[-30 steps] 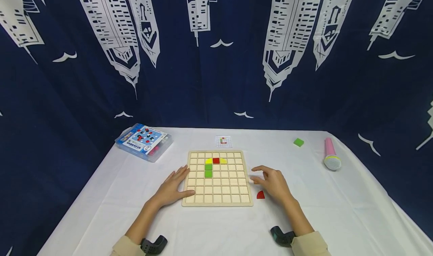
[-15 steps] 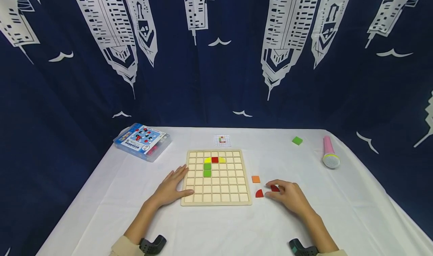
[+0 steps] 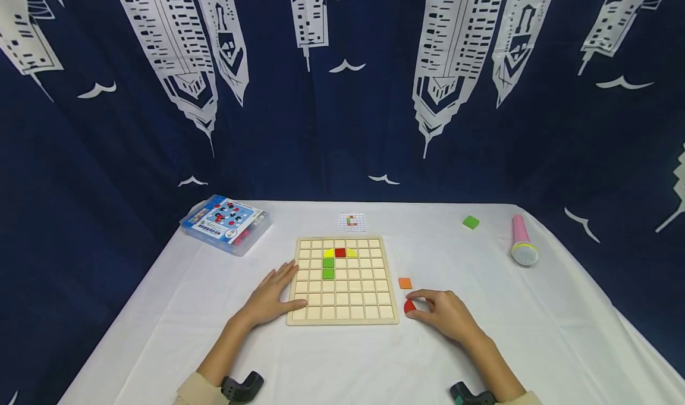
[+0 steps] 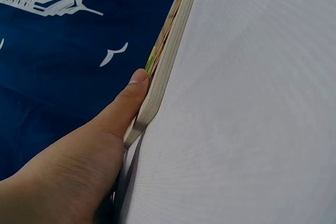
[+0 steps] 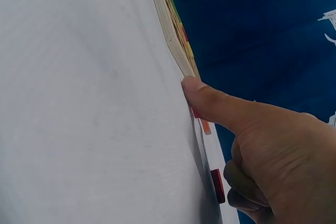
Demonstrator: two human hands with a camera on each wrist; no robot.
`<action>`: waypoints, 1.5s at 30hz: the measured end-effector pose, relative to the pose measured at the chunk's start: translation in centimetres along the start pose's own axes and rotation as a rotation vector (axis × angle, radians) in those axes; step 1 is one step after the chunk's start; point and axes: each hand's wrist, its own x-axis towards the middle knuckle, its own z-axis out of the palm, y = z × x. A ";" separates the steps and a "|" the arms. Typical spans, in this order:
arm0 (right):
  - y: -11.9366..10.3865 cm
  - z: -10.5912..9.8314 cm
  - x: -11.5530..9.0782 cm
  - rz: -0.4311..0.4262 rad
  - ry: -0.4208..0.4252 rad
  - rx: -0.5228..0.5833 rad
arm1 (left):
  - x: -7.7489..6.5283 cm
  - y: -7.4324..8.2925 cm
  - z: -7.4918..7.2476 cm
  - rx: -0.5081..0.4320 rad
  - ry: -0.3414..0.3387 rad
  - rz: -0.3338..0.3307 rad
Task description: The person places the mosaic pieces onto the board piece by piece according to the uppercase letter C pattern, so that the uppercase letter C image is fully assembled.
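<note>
A wooden grid board (image 3: 342,321) lies on the white-covered table. It bears yellow tiles (image 3: 351,253), a red square tile (image 3: 339,253) and green square tiles (image 3: 328,268). My left hand (image 3: 272,294) rests on the board's left edge with fingers spread; in the left wrist view its thumb (image 4: 123,106) lies along the rim. Right of the board, my right hand (image 3: 446,313) pinches a red quarter-circle tile (image 3: 409,305) at the table surface between thumb and index finger. Another red tile (image 5: 218,185) shows in the right wrist view, hidden by the hand in the head view.
An orange square tile (image 3: 405,283) lies right of the board. Farther back are a small pattern card (image 3: 351,222), a green tile (image 3: 471,222), a pink microphone (image 3: 521,241) and a clear plastic box (image 3: 226,224) with a blue label. A dark patterned curtain hangs behind.
My right hand moved from beside the board toward the right red tile, uncovering the orange tile, then back left to the nearer red quarter-circle tile. My left hand stayed put.
</note>
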 end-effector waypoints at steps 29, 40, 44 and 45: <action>0.5 -0.3 -0.1 0.021 0.043 -0.055 | -0.2 -0.2 0.0 -0.003 0.004 0.011; -0.2 -0.2 0.6 -0.031 0.050 -0.047 | -0.1 -0.1 0.0 -0.008 0.005 0.021; -2.4 0.2 1.9 -0.065 0.058 -0.041 | -0.1 0.0 0.1 -0.009 0.016 0.026; -3.1 0.5 2.3 -0.071 0.059 -0.034 | -0.1 0.1 0.1 -0.010 0.019 0.027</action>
